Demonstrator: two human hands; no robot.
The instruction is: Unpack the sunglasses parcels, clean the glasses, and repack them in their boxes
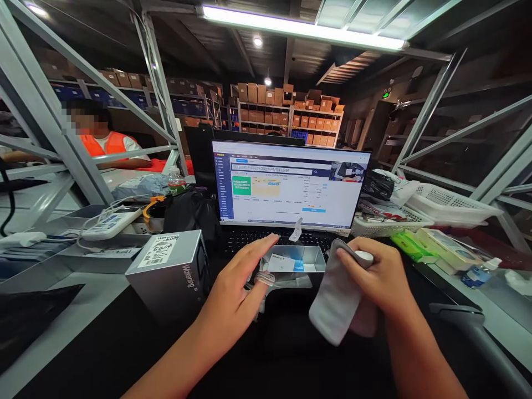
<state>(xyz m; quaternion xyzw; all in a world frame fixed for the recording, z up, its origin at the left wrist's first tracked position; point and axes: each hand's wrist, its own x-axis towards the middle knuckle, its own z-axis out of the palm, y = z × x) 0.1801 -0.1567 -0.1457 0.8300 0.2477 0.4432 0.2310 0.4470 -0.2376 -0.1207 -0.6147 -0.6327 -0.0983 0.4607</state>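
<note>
My left hand (239,282) is stretched out flat, fingers together, over the near side of a small open silver box (310,259) that lies in front of the laptop (286,185). A small pale piece sits under its fingers; I cannot make it out. A white card with a blue patch (286,262) lies inside the box. My right hand (376,277) is closed around a grey-white cloth pouch (334,302) with a small white object (364,256) poking out at the top. A silver product box with a label (170,271) stands to the left of my left hand.
A handheld scanner (469,321) lies at the right. White baskets (440,202), green packets (413,246) and a small bottle (477,274) are at the right. A black bag (189,213) and a white device with cable (110,221) are at the left. A person in an orange vest (108,144) sits behind the rack.
</note>
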